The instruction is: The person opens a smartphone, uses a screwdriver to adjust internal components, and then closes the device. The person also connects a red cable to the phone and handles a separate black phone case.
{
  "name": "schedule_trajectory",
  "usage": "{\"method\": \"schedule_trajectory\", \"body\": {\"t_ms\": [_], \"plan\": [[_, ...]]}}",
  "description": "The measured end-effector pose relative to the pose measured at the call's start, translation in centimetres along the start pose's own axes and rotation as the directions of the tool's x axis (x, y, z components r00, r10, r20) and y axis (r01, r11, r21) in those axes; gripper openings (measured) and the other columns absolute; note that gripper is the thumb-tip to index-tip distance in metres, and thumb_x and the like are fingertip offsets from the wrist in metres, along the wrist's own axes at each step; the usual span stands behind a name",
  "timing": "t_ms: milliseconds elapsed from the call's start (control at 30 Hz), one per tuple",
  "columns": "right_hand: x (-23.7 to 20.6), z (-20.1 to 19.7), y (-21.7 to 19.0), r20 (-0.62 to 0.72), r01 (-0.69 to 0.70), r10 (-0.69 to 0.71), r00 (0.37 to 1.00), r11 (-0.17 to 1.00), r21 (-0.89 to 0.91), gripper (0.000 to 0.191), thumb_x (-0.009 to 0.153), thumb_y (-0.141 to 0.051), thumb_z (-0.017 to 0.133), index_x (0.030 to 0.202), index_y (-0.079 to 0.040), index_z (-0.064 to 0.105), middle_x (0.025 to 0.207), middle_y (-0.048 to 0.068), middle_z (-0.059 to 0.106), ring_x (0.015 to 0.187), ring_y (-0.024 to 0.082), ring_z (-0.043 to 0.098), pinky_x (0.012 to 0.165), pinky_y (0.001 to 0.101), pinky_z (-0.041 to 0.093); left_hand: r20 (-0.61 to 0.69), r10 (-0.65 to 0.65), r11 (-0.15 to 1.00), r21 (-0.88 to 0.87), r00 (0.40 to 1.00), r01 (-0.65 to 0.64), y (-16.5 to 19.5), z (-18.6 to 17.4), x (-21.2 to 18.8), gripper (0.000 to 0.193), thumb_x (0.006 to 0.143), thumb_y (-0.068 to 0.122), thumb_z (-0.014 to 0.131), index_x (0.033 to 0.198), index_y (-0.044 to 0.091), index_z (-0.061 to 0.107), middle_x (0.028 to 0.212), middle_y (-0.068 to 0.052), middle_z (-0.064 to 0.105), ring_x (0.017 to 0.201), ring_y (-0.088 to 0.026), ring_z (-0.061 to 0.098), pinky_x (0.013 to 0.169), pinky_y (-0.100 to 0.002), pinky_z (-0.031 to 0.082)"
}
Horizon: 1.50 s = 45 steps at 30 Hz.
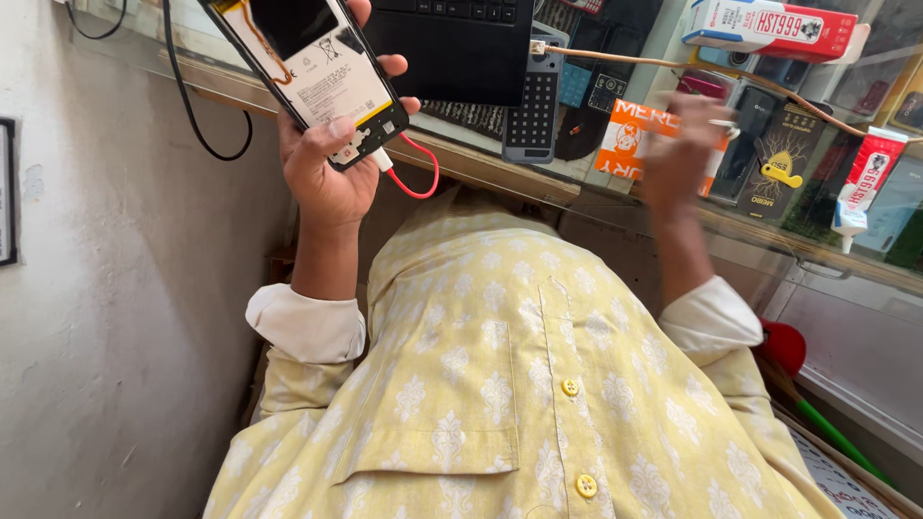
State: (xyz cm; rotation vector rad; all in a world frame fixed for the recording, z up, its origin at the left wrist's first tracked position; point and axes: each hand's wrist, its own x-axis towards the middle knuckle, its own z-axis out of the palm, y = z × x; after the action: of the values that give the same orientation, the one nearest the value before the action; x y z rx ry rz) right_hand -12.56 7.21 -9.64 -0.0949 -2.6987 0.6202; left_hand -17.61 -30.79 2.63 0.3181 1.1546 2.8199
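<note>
The left hand point(327, 159) is clamped round an opened phone point(312, 67), raised above the left end of the surface point(481, 159). The phone's back cover is off and its inside faces the camera: a white-labelled battery fills the middle, with a dark board section at the lower end. Thumb and fingers grip the two long edges, which appears to keep the exposed face turned up for viewing and clear of the palm. A red cable point(418, 173) is plugged into the phone's bottom end and loops down past the wrist; held this way, the plug hangs free without strain.

The right hand point(678, 159) is lifted near the front edge of the surface, further right. It is motion-blurred. A small pale item seems pinched at the fingertips, but whether the fingers are closed on it cannot be told.

The surface is a glass-topped counter. A black laptop point(457, 43) rests at its far side behind the phone, with a beige cable point(673, 67) running from near it toward the right edge. A red-and-white box point(769, 29) sits toward the far right corner. Under the glass lie packaged accessories and phone cases.

A bare plastered wall point(115, 288) closes the left side. A red and green object point(808, 384) stands low on the right.
</note>
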Motion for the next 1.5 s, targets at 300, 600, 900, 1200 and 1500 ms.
{"method": "schedule_trajectory", "body": {"t_ms": [300, 600, 900, 1200, 1500], "plan": [[-1.3, 3.5, -7.1, 0.229, 0.223, -0.240, 0.943, 0.970, 0.099, 0.046, 0.091, -0.033, 0.089, 0.117, -0.004, 0.064, 0.145, 0.019, 0.047, 0.134, 0.040, 0.046, 0.108, 0.0522, 0.037, 0.024, -0.050, 0.993, -0.108, 0.998, 0.052, -2.4, 1.4, -0.2, 0.081, 0.089, 0.018, 0.067, 0.161, 0.008, 0.031, 0.158, -0.029, 0.040, 0.126, -0.037, 0.064, 0.095, -0.048, 0.064], [-3.8, 2.6, -6.2, 0.283, -0.017, -0.005, 0.959, 0.997, 0.074, 0.052, 0.086, -0.023, 0.089, 0.120, 0.002, 0.057, 0.144, 0.027, 0.044, 0.132, 0.048, 0.047, 0.110, 0.0534, 0.043, 0.045, -0.136, 0.986, -0.095, 0.990, 0.139, -3.8, 1.9, -0.5, 0.083, 0.089, 0.021, 0.067, 0.161, 0.001, 0.033, 0.159, -0.027, 0.040, 0.128, -0.035, 0.063, 0.099, -0.049, 0.062], [-0.8, 3.0, -9.4, 0.484, -0.078, 0.188, 0.855, 0.968, -0.238, 0.092, 0.073, -0.014, 0.084, 0.147, 0.003, 0.032, 0.138, 0.033, 0.038, 0.121, 0.055, 0.047, 0.097, 0.0544, 0.048, 0.160, -0.201, 0.966, -0.133, 0.966, 0.223, -5.6, 3.6, 0.4, 0.078, 0.095, 0.031, 0.067, 0.159, 0.000, 0.034, 0.160, -0.025, 0.040, 0.131, -0.036, 0.061, 0.100, -0.049, 0.061], [-0.5, 1.4, -5.8, 0.447, -0.304, 0.279, 0.850, 0.953, -0.017, 0.066, 0.091, -0.003, 0.065, 0.154, -0.002, 0.045, 0.110, 0.026, 0.067, 0.100, 0.042, 0.067, 0.090, 0.0500, 0.053, 0.305, -0.238, 0.899, -0.289, 0.922, 0.328, -6.4, 4.6, 0.4, 0.076, 0.108, 0.056, 0.047, 0.167, 0.012, 0.026, 0.165, -0.020, 0.035, 0.139, -0.037, 0.055, 0.107, -0.050, 0.056], [1.6, -7.0, -7.8, 0.070, -0.151, 0.213, 0.974, 0.394, 0.907, 0.055, 0.105, 0.006, 0.073, 0.154, 0.006, 0.048, 0.131, 0.019, 0.068, 0.115, 0.021, 0.069, 0.102, 0.0323, 0.058, 0.311, -0.271, 0.899, -0.257, 0.911, 0.355, -6.2, 4.5, 0.1, 0.069, 0.115, 0.053, 0.039, 0.163, 0.005, 0.027, 0.165, -0.020, 0.035, 0.144, -0.038, 0.051, 0.111, -0.050, 0.053]]}}
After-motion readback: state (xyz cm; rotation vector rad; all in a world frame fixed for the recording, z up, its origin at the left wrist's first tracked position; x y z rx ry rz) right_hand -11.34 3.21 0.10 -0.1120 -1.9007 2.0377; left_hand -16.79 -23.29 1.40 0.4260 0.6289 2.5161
